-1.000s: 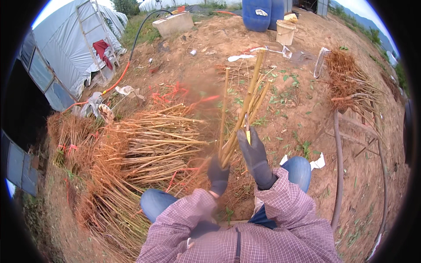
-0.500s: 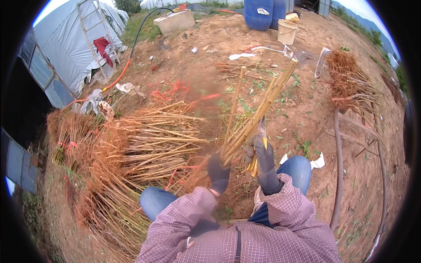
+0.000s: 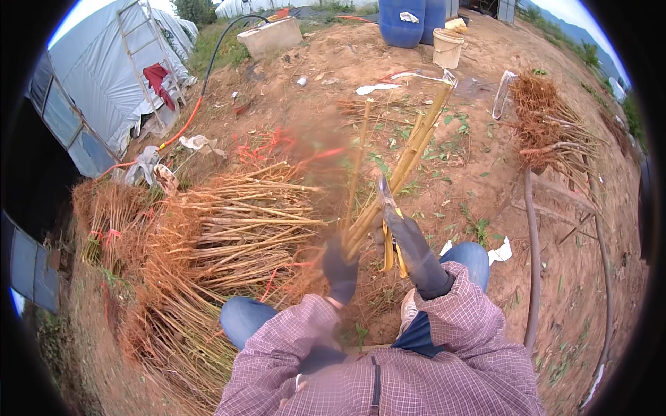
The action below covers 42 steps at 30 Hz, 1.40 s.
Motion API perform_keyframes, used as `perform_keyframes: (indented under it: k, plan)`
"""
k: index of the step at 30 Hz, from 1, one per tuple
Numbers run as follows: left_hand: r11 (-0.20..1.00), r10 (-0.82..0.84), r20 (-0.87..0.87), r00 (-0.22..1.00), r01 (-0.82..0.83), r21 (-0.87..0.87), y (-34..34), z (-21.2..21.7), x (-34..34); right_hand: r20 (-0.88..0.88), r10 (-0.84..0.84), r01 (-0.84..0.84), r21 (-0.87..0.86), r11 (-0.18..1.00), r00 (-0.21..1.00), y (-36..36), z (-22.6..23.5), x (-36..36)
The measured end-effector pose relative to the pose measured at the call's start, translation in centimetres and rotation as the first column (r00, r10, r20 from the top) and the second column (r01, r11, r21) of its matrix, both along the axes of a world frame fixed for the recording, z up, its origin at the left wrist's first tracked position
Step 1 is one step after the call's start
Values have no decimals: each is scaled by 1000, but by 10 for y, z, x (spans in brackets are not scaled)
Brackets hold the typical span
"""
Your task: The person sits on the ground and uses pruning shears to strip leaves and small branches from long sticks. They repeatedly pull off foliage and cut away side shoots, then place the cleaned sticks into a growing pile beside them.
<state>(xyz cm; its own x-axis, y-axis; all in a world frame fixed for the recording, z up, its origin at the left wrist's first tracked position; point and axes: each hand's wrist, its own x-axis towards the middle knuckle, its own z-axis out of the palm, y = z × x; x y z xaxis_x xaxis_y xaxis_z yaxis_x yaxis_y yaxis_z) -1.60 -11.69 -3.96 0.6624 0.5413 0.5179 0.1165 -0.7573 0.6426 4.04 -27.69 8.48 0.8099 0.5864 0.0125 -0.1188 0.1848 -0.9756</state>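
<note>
Above the person's knees, a small bunch of yellow-green stems [image 3: 402, 173] stands tilted up and to the right, its lower end gripped in the left hand [image 3: 340, 267]. That hand wears a dark glove, and its fingers are wrapped tight around the base of the bunch; the exact number of stems is blurred, but there are several. The right hand [image 3: 409, 243], also in a dark glove, is closed around yellow-handled pruning shears [image 3: 388, 229], whose blades point up against the stems. Whether the blades are parted cannot be told.

To the left lies one large heap of cut stems with rust-red roots [image 3: 208, 243], spread across the bare earth and tied here and there with red string. A second, smaller pile of rooted stems [image 3: 548, 118] lies well apart at the upper right.

At the top stand two blue barrels [image 3: 409, 17], side by side, with one pale yellow bucket [image 3: 447, 47] just beside them and one long beige trough [image 3: 270, 36] to their left. A grey plastic-covered greenhouse [image 3: 104, 90] fills the upper left, with a red cloth [image 3: 159, 78] hanging on it. One dark hose [image 3: 533, 263] runs down the right side.
</note>
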Motion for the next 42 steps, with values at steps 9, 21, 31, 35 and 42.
perform_keyframes:
  k: [9, 21, 31, 35, 42]
  plan:
    - [978, -79, -79, 994, 62, -199, 7, -11, -11, -245, 203, -195, 56, 979, 948, 0, 21, -3]
    - [964, -158, 4, 987, 155, -217, 9, -35, -8, -43, -142, 144, 71, 987, 989, -9, 29, 14]
    - [921, -260, -137, 956, 202, -333, 5, -35, -14, 120, -268, 267, 20, 963, 956, -13, 47, 51]
    - [918, -240, -139, 961, 179, -354, -4, -27, -17, 71, -236, 235, 29, 972, 969, -17, 52, 59]
    - [868, -415, -164, 895, 335, -367, 29, -57, -4, -105, 85, -24, 481, 876, 991, -62, 28, 66]
